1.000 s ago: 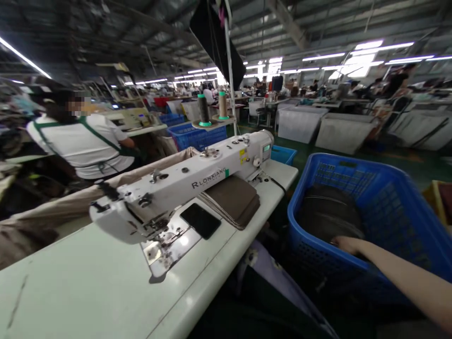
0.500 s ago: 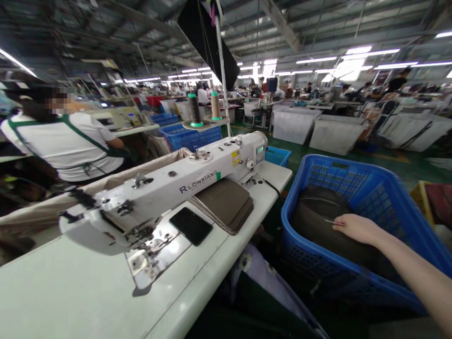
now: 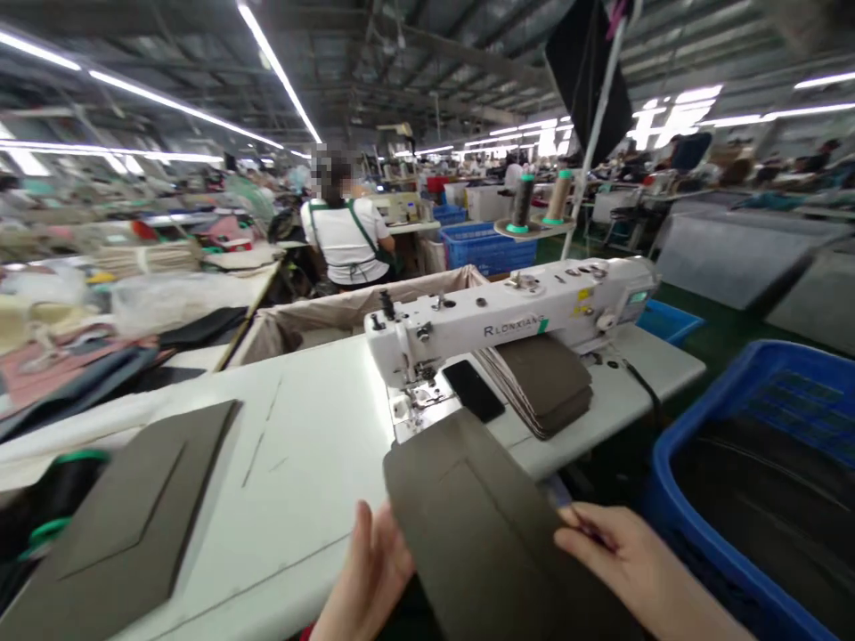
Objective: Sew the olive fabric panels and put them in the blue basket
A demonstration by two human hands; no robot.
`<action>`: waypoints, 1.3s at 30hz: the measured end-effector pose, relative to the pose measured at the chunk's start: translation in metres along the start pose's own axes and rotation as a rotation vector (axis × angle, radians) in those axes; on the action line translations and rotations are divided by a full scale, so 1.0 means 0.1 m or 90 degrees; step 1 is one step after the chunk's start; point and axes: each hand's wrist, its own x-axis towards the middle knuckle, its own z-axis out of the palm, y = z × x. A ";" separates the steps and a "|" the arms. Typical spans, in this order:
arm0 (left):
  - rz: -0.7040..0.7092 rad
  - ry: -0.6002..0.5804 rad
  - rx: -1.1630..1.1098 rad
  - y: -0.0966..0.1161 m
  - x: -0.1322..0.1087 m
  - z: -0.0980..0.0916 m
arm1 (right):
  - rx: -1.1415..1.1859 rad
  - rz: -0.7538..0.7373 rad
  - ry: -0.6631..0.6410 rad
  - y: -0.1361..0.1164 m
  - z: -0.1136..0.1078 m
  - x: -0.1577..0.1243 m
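Note:
My left hand (image 3: pixel 367 570) presses against the left edge of a dark olive-brown fabric panel (image 3: pixel 474 525), and my right hand (image 3: pixel 618 556) grips its right edge. The panel hangs over the front of the white sewing table (image 3: pixel 300 445). A similar panel (image 3: pixel 134 499) lies flat on the table to the left. Beyond my hands, a stack of brown panels (image 3: pixel 544 383) sits beside a black phone (image 3: pixel 473 390). Both are next to the needle end of a white Rlonxiang sewing machine (image 3: pixel 508 312).
A blue basket (image 3: pixel 695 418) holding black material stands at the lower right. Behind the table are a fabric-lined bin (image 3: pixel 354 312) and a person in a white shirt and green apron (image 3: pixel 344 240). Thread cones (image 3: pixel 525 203) stand above the machine. Fabric covers a table at the left.
My right hand has left the blue basket, and both hands now hold a panel above the table. The view has swung left, bringing the panel on the table into sight.

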 end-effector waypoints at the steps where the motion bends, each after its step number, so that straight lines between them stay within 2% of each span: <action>1: 0.054 0.074 -0.005 0.09 -0.02 -0.06 | 0.029 0.000 -0.062 -0.03 0.27 0.11; 3: 0.152 0.237 0.100 0.30 -0.09 -0.20 | 0.051 -0.003 -0.141 -0.07 0.72 0.27; 5: 0.250 0.404 0.371 0.45 -0.16 -0.34 | -0.010 -0.040 -0.195 -0.10 1.02 0.41; 6: 0.284 0.454 0.559 0.49 -0.19 -0.40 | -0.081 -0.075 -0.212 -0.12 1.12 0.48; 7: 0.298 0.452 0.762 0.50 -0.20 -0.46 | -0.165 -0.116 -0.220 -0.14 1.19 0.57; 8: 0.294 0.400 0.954 0.49 -0.20 -0.50 | -0.247 -0.156 -0.217 -0.17 1.23 0.68; 9: 0.269 0.310 1.112 0.46 -0.18 -0.54 | -0.313 -0.191 -0.207 -0.19 1.26 0.81; 11: 0.183 0.129 1.291 0.41 -0.13 -0.61 | -0.380 -0.237 -0.179 -0.24 1.30 1.10; 12: 0.147 0.084 1.326 0.40 -0.09 -0.63 | -0.385 -0.253 -0.175 -0.26 1.31 1.25; 15: 0.101 0.051 1.340 0.46 0.03 -0.67 | -0.390 -0.297 -0.191 -0.24 1.35 1.64; 18: 0.114 0.012 1.323 0.59 0.17 -0.69 | -0.401 -0.336 -0.201 -0.14 1.39 1.82; 23: 0.110 -0.055 1.297 0.74 0.43 -0.71 | -0.421 -0.357 -0.156 0.02 1.43 1.82; 26: 0.106 -0.066 1.291 0.75 0.52 -0.71 | -0.429 -0.356 -0.160 0.04 1.44 1.83; 31: 0.121 -0.039 1.284 0.73 0.55 -0.70 | -0.428 -0.356 -0.167 0.03 1.45 1.86; 39: 0.131 -0.038 1.268 0.72 0.55 -0.73 | -0.429 -0.354 -0.172 0.03 1.45 1.86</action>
